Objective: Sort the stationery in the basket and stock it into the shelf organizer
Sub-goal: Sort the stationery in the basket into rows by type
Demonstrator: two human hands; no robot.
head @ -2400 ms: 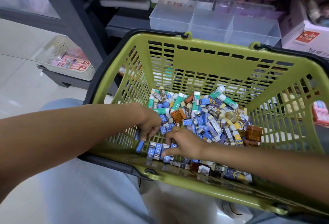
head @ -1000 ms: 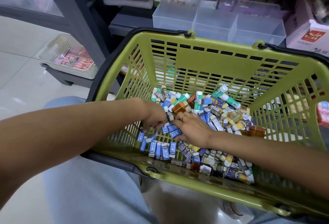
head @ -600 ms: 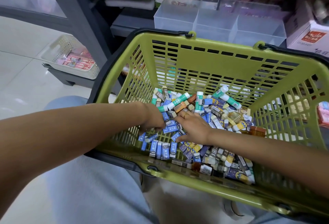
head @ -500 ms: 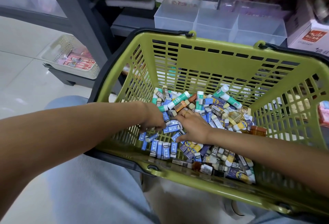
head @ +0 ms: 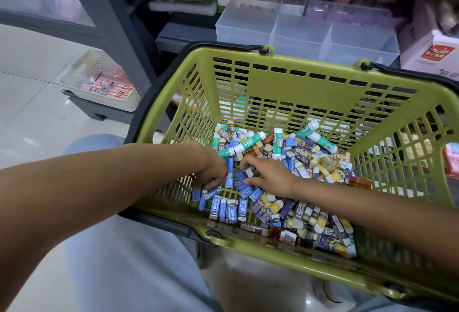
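Since half a second ago my right hand (head: 269, 179) has crept left over the blue erasers (head: 228, 208) low in the green basket (head: 285, 83), fingers loosely spread, while my left hand (head: 211, 175) curls on some, which could spill back into the mix.

Cam 1 of 1, head-worn | I see forward and steeply down, wide-angle | close over the green basket (head: 285, 80) at lap level | clear shelf organizer (head: 308, 36) just beyond | no second view.
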